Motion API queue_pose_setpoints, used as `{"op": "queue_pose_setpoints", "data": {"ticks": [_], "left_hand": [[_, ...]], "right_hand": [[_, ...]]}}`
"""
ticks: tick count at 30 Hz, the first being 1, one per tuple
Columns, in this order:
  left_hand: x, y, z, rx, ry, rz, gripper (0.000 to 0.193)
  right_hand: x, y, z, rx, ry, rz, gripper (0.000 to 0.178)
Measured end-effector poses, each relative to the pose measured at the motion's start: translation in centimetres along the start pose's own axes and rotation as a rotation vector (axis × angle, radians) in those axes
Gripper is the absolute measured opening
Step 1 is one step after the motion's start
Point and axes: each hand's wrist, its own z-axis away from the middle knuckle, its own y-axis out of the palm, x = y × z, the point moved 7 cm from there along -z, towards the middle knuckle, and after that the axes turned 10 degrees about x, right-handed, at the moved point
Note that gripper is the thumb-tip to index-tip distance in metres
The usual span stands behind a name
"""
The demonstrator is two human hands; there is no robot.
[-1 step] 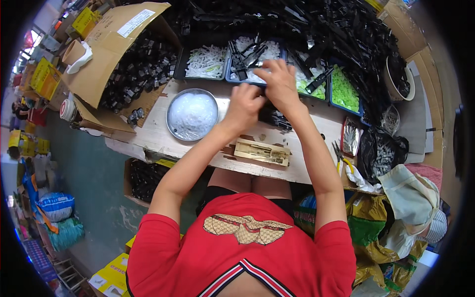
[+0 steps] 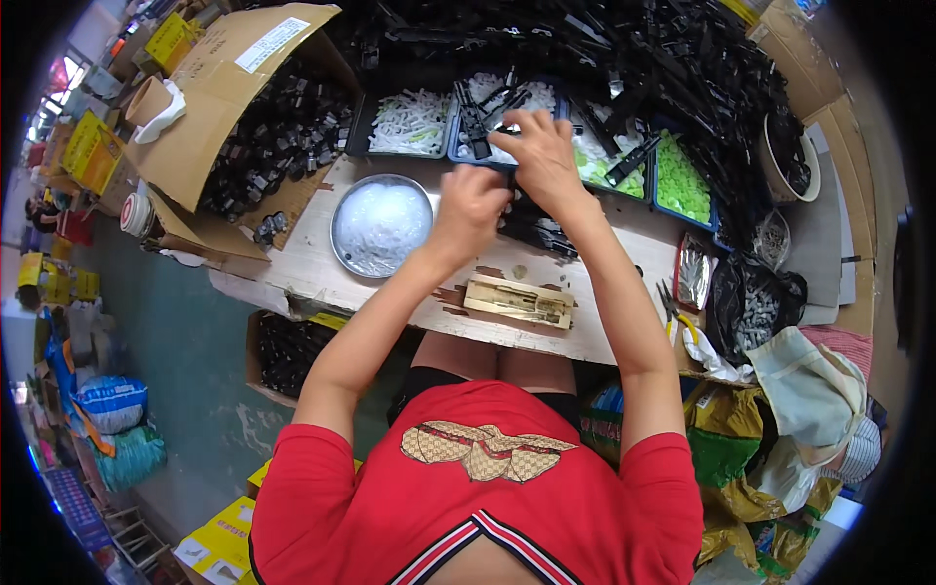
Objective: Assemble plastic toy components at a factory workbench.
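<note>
My left hand [image 2: 472,207] is over the bench with its fingers curled and slightly smeared by motion. Close to its right is my right hand [image 2: 548,164], fingers bent and pinched at the near edge of a blue tray [image 2: 456,146] of white plastic parts. Something dark shows between the two hands, but the fingers hide what it is. Several black slotted parts [image 2: 473,122] lie on the white pieces. Below my hands, a pile of black parts [image 2: 546,234] rests on the bench. Nearer me lies a pale block-shaped fixture [image 2: 518,301] with a slot along it.
A round metal bowl [image 2: 336,216] of clear pieces stands left, beside a cardboard box [image 2: 210,102] of black parts. Trays of white pieces [image 2: 408,122] and green pieces [image 2: 682,175] line the back, before a large black heap [image 2: 663,68]. Yellow-handled pliers [image 2: 671,310] lie right.
Both hands have shifted slightly left; my right hand's fingers have moved a little nearer to the tray's white parts. The pile of black parts shows more from under my hands.
</note>
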Motion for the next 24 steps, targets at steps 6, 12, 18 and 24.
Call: {"op": "queue_pose_setpoints", "data": {"ticks": [6,12,18,24], "left_hand": [[11.1,-12.1,12.1,-0.373,-0.679,0.003,0.016],[15.7,-13.9,20.6,-0.311,-0.878,-0.322,0.034],[16.7,-13.2,18.8,-0.179,-1.078,-0.435,0.045],[18.6,-12.2,17.2,-0.084,-1.375,-0.286,0.055]], "right_hand": [[0.9,3.0,-3.7,-0.001,-0.164,0.114,0.037],[0.1,-2.9,-2.0,-0.385,-0.122,0.072,0.029],[4.9,-7.2,2.4,-0.184,-0.115,-0.032,0.028],[8.1,-4.2,11.5,0.135,-0.065,0.02,0.018]]}}
